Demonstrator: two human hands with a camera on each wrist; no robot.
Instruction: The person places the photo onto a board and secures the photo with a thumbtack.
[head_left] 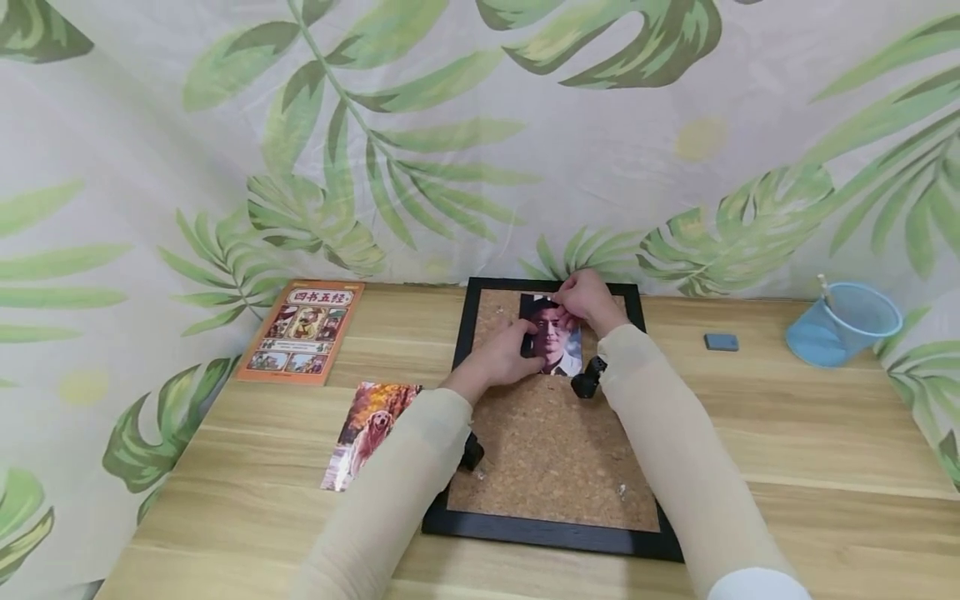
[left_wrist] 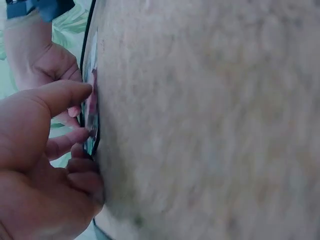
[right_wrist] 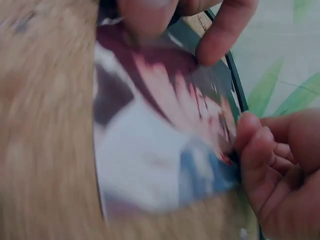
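A photo of a person in a dark cap (head_left: 553,337) lies near the top of a black-framed cork board (head_left: 562,450). My left hand (head_left: 498,354) presses it down, thumb low and forefinger at its left side. In the left wrist view this hand (left_wrist: 45,165) has thumb and forefinger stretched, other fingers bent against the board. My right hand (head_left: 588,298) pinches at the photo's top edge. Its thumb and forefinger tips meet there in the right wrist view (right_wrist: 280,170). A tiny pale spot, seemingly a pushpin, shows by them; the fingertips mostly hide it.
A dog photo (head_left: 367,433) lies left of the board, partly behind my left sleeve. Farther back is an orange book (head_left: 302,333). On the right are a small blue-grey block (head_left: 722,342) and a tilted blue cup (head_left: 828,337). Small clear bits (head_left: 622,490) dot the cork.
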